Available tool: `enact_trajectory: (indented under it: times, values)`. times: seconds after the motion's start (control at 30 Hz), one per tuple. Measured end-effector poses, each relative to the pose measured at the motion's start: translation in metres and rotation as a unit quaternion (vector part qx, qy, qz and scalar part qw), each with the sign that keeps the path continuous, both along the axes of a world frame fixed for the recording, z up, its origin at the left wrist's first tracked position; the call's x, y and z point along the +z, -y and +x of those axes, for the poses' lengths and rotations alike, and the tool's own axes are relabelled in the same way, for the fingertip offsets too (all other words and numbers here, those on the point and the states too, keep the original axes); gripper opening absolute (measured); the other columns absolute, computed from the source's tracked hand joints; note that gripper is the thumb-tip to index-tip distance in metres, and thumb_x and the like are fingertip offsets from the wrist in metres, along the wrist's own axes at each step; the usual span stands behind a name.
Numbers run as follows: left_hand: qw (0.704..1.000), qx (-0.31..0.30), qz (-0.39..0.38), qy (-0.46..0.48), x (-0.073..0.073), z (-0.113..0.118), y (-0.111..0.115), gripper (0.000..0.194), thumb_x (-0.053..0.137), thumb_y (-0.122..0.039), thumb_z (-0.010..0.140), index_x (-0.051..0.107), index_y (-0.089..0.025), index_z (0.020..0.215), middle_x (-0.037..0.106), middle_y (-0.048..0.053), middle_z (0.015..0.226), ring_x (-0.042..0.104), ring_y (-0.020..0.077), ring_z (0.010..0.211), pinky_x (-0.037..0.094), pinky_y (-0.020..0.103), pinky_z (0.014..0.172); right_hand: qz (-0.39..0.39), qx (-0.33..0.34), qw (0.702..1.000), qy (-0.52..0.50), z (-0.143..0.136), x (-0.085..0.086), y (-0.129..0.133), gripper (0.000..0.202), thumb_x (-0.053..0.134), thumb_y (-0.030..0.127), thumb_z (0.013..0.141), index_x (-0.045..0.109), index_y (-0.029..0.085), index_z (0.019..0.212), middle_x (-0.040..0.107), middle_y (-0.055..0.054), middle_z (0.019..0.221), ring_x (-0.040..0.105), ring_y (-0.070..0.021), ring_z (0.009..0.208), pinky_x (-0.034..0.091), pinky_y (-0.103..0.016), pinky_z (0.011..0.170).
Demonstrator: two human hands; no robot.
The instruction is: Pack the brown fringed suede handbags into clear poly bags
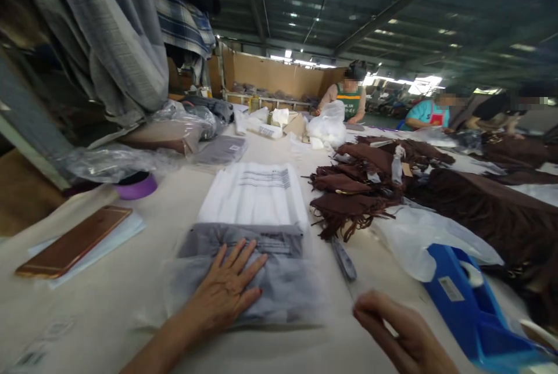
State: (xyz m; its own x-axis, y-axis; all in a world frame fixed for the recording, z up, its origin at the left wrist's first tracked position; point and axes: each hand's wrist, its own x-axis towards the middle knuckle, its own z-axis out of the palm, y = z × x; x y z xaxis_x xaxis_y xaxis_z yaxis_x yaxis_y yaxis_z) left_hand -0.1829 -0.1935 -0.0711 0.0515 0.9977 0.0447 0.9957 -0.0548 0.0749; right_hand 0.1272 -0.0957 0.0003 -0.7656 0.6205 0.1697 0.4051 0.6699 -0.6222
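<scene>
My left hand [233, 287] lies flat with fingers spread on a grey folded garment [288, 287] in a clear plastic bag. Just beyond it, a white sheet or stack of bags with dark printed lines [255, 194] lies flat. My right hand [394, 322] is beside the bag's right side, thumb and finger pinched together. A thin pale line shows at its fingertips, but I cannot make out what it is. Between that hand and the brown goods lies a grey-handled tool [344, 261], its kind unclear.
At right are a blue tape dispenser [462, 298], clear plastic [436, 237] and brown fringed pieces [357, 188]. A phone [74, 240] and a purple tape roll [137, 186] lie left. Bagged grey goods [222, 149] sit behind. Co-workers [349, 98] stand at the far tables.
</scene>
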Motion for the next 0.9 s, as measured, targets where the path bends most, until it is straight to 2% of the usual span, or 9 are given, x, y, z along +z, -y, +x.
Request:
enact_trajectory:
  times: [0.1, 0.23, 0.4, 0.47, 0.53, 0.6, 0.7, 0.8, 0.9]
  values:
    - [1.000, -0.008, 0.014, 0.012, -0.002, 0.000, 0.002, 0.052, 0.032, -0.050, 0.092, 0.018, -0.037, 0.141, 0.018, 0.008, 0.150, 0.017, 0.0319, 0.137, 0.024, 0.062, 0.105, 0.034, 0.112, 0.990, 0.081, -0.074, 0.022, -0.025, 0.024, 0.040, 0.030, 0.092, 0.056, 0.020, 0.076, 0.057, 0.000, 0.071, 0.053, -0.0109, 0.065, 0.039, -0.021, 0.061]
    - [1.000, -0.011, 0.027, 0.013, -0.004, -0.001, 0.003, 0.053, 0.032, -0.050, 0.092, 0.016, -0.037, 0.141, 0.018, 0.007, 0.150, 0.017, 0.0317, 0.137, 0.026, 0.063, 0.104, 0.038, 0.162, 0.970, 0.176, -0.130, 0.006, -0.058, 0.015, 0.056, 0.024, 0.082, 0.060, 0.019, 0.069, 0.055, 0.002, 0.064, 0.047, -0.0099, 0.060, 0.031, -0.021, 0.056]
    - [1.000, -0.009, 0.014, 0.016, -0.004, 0.000, 0.003, 0.054, 0.031, -0.052, 0.092, 0.015, -0.037, 0.141, 0.016, 0.007, 0.151, 0.014, 0.0313, 0.138, 0.026, 0.063, 0.104, -0.013, 0.100, 0.973, 0.210, -0.155, -0.032, -0.085, 0.018, 0.072, 0.033, 0.067, 0.063, 0.020, 0.061, 0.050, 0.007, 0.048, 0.044, -0.0077, 0.047, 0.026, -0.020, 0.045]
    - [1.000, -0.011, 0.015, 0.017, -0.003, 0.000, 0.003, 0.055, 0.032, -0.052, 0.092, 0.015, -0.037, 0.142, 0.016, 0.007, 0.151, 0.014, 0.0311, 0.138, 0.026, 0.063, 0.104, -0.012, 0.042, 0.977, 0.210, -0.151, -0.041, -0.094, 0.027, 0.077, 0.040, 0.061, 0.061, 0.019, 0.057, 0.050, 0.007, 0.046, 0.045, -0.0086, 0.045, 0.025, -0.020, 0.042]
    - [1.000, -0.009, 0.018, 0.017, -0.003, 0.000, 0.003, 0.054, 0.032, -0.052, 0.092, 0.016, -0.037, 0.142, 0.017, 0.007, 0.150, 0.015, 0.0312, 0.138, 0.026, 0.063, 0.104, 0.014, -0.025, 0.980, 0.199, -0.139, -0.043, -0.098, 0.029, 0.076, 0.041, 0.061, 0.058, 0.019, 0.056, 0.051, 0.005, 0.047, 0.047, -0.0103, 0.046, 0.027, -0.021, 0.043]
    - [1.000, -0.008, 0.020, 0.020, -0.003, -0.001, 0.003, 0.054, 0.032, -0.052, 0.092, 0.018, -0.036, 0.141, 0.018, 0.008, 0.150, 0.016, 0.0314, 0.137, 0.027, 0.063, 0.103, 0.058, -0.096, 0.978, 0.176, -0.124, -0.040, -0.092, 0.023, 0.067, 0.037, 0.073, 0.059, 0.018, 0.063, 0.057, 0.001, 0.055, 0.051, -0.0134, 0.053, 0.033, -0.024, 0.049]
    - [0.999, -0.012, 0.028, 0.027, -0.005, -0.002, 0.002, 0.053, 0.031, -0.053, 0.092, 0.019, -0.036, 0.141, 0.018, 0.007, 0.150, 0.017, 0.0317, 0.137, 0.028, 0.064, 0.103, 0.131, -0.155, 0.973, 0.107, -0.109, -0.039, -0.056, 0.025, 0.044, 0.033, 0.089, 0.061, 0.017, 0.083, 0.065, -0.007, 0.079, 0.059, -0.0181, 0.074, 0.044, -0.030, 0.069]
    - [0.999, -0.006, 0.033, 0.027, -0.005, 0.000, 0.000, 0.054, 0.031, -0.053, 0.092, 0.020, -0.036, 0.141, 0.019, 0.007, 0.150, 0.017, 0.0316, 0.137, 0.028, 0.064, 0.103, 0.267, -0.076, 0.961, 0.000, -0.113, -0.057, -0.006, 0.030, 0.039, 0.031, 0.092, 0.058, 0.016, 0.110, 0.064, -0.011, 0.108, 0.057, -0.0205, 0.104, 0.043, -0.034, 0.089]
    - [0.999, -0.005, 0.029, 0.014, 0.000, 0.001, 0.002, 0.055, 0.035, -0.050, 0.092, 0.019, -0.034, 0.141, 0.018, 0.007, 0.150, 0.016, 0.0309, 0.137, 0.029, 0.062, 0.103, 0.398, -0.037, 0.917, 0.018, -0.128, -0.087, 0.025, 0.044, 0.042, 0.037, 0.090, 0.049, 0.012, 0.126, 0.054, -0.019, 0.127, 0.048, -0.0295, 0.120, 0.040, -0.045, 0.094]
